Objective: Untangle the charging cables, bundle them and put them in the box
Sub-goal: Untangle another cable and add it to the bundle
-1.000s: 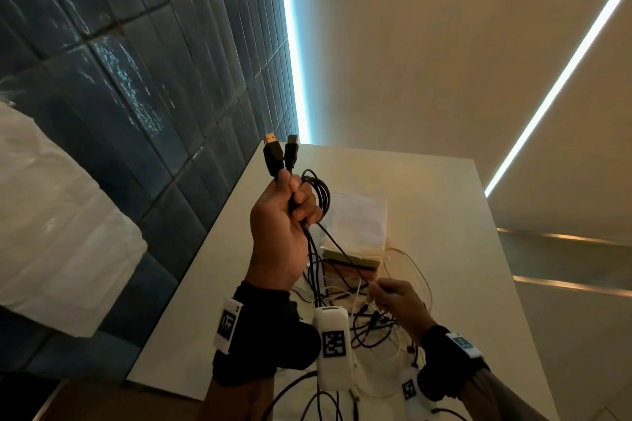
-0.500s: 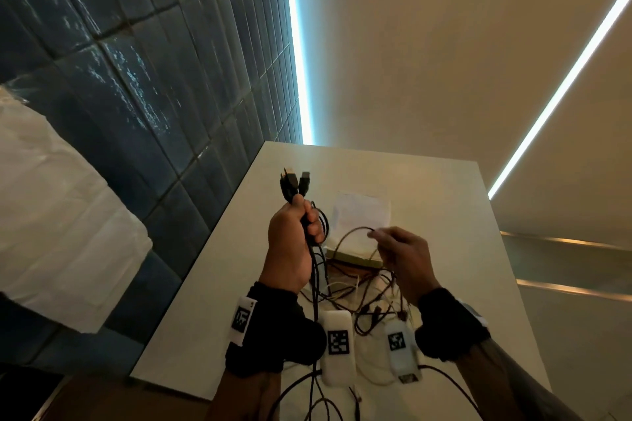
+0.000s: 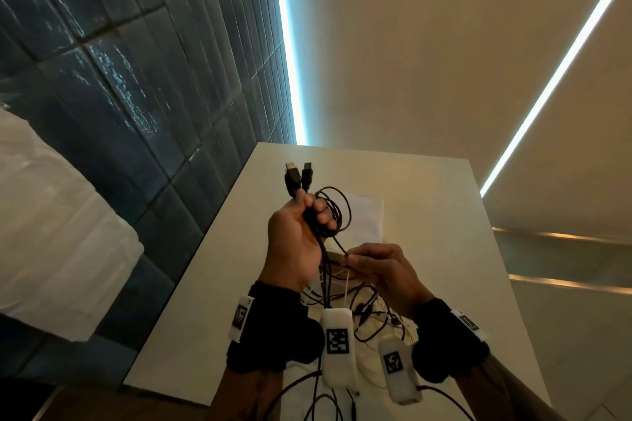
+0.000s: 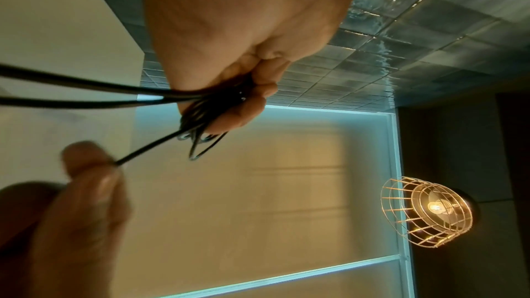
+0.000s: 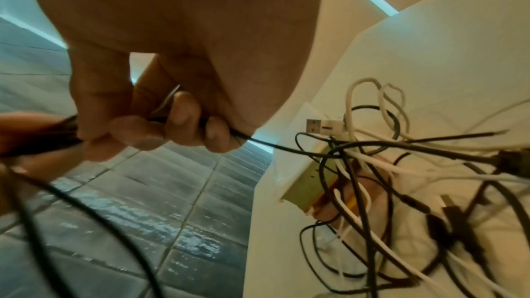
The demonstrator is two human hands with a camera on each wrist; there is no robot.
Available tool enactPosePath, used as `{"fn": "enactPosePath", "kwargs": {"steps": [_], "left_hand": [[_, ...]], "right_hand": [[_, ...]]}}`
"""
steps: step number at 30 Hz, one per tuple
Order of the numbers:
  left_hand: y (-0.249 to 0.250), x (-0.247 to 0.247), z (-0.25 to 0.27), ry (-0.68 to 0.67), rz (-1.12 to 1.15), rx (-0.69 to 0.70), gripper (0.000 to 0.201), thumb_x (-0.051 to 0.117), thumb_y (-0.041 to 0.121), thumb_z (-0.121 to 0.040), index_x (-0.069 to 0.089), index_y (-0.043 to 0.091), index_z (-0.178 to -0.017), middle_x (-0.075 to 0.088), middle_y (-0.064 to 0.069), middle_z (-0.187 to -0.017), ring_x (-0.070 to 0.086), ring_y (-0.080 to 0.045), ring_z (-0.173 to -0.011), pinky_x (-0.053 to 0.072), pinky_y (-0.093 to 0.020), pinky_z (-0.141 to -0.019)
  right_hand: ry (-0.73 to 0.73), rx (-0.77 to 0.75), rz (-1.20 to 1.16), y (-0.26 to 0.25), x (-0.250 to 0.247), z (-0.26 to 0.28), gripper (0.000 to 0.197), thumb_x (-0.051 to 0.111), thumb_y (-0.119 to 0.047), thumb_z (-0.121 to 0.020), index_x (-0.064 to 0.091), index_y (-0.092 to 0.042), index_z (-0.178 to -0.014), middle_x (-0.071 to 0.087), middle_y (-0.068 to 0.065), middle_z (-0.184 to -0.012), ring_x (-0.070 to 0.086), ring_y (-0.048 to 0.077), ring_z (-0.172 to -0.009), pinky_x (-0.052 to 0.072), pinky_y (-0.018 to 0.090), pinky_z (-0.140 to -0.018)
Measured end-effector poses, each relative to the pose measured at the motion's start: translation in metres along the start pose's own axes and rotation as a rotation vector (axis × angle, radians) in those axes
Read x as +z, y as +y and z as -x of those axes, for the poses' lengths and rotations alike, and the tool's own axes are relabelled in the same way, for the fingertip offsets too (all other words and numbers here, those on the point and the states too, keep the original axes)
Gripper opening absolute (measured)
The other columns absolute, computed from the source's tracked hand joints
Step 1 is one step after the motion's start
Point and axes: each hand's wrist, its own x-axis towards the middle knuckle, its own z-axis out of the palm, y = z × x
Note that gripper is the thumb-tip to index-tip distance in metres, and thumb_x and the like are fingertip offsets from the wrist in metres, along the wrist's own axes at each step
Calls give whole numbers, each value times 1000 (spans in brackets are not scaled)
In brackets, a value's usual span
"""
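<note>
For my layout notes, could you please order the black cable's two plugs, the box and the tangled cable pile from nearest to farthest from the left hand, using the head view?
From the left hand:
1. The two plugs, sticking up straight out of its grip.
2. The box, just right of and below the hand, on the table.
3. The tangled cable pile, lower right, by the wrists.

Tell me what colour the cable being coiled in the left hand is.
Black: the coiled cable in the left hand, clearest in the head view.

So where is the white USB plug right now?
In the right wrist view, the white USB plug sits right of centre, at the far edge of the cable tangle on the table, beside the box.
</note>
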Motion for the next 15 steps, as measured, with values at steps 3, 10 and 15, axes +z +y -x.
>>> {"fn": "enactPosePath", "kwargs": {"steps": [3, 10, 15], "left_hand": [[5, -2, -1, -51, 6, 82, 32, 32, 22, -103, 44, 16, -74, 44, 1, -69, 35, -12, -54, 30, -29, -59], [3, -1, 3, -80, -59, 147, 32, 34, 24, -102, 43, 17, -72, 38, 2, -68, 29, -11, -55, 26, -28, -58], [12, 4, 6, -87, -125, 188, 34, 32, 23, -103, 44, 17, -72, 37, 3, -64, 28, -10, -54, 26, -27, -56]], "right_hand": [[28, 61, -46, 13, -10, 2, 12, 58, 9, -85, 69, 9, -84, 70, 6, -69, 64, 12, -65, 49, 19, -60], [88, 155, 0, 48, -33, -2, 19, 68, -13, -77, 72, 5, -82, 64, 18, -81, 52, 28, -76, 43, 27, -67], [86, 75, 267, 66, -42, -5, 24, 59, -3, -93, 72, -1, -73, 55, 5, -58, 47, 13, -54, 40, 19, -56]]}}
